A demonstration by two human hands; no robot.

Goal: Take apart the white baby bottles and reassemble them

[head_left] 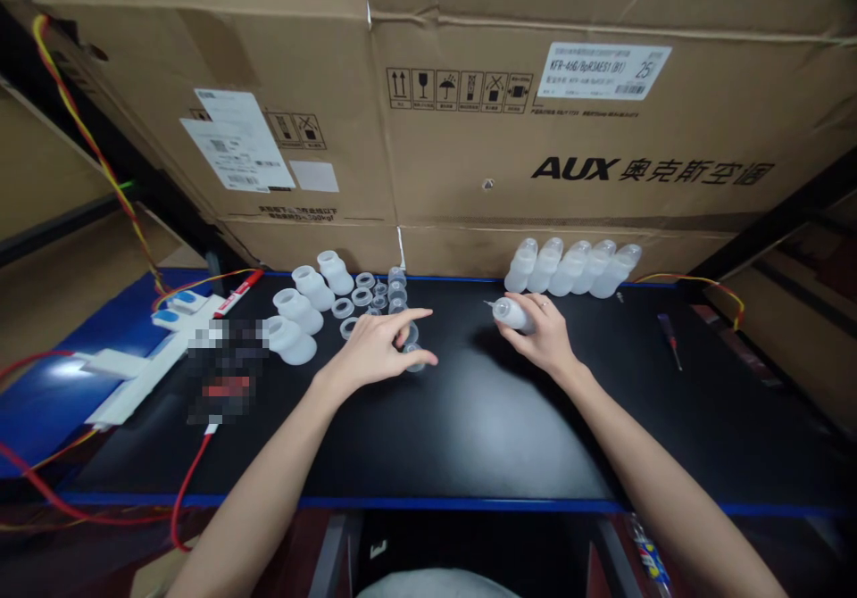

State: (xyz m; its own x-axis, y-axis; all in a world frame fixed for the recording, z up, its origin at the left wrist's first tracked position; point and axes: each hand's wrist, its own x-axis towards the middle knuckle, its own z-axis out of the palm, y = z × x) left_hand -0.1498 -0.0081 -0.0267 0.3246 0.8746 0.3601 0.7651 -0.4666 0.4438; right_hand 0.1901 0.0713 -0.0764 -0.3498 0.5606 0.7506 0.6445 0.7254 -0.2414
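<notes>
My right hand (545, 337) is closed around a small white squeeze bottle (511, 312) lying on its side, nozzle pointing left, on the black table (469, 428). My left hand (378, 348) reaches over a cluster of small clear caps (397, 290); thumb and fingers pinch one clear cap (413, 359) at the table surface, the index finger stretched out. Left of the caps lie several white rings (348, 308) and several open white bottle bodies (304, 308).
A row of several assembled white bottles (572, 268) stands at the back against big cardboard boxes (469, 134). A small screwdriver (669, 337) lies at right. White power strips (144, 361), red and yellow cables (194, 477) and a red-and-white marker pen (239, 291) lie at left.
</notes>
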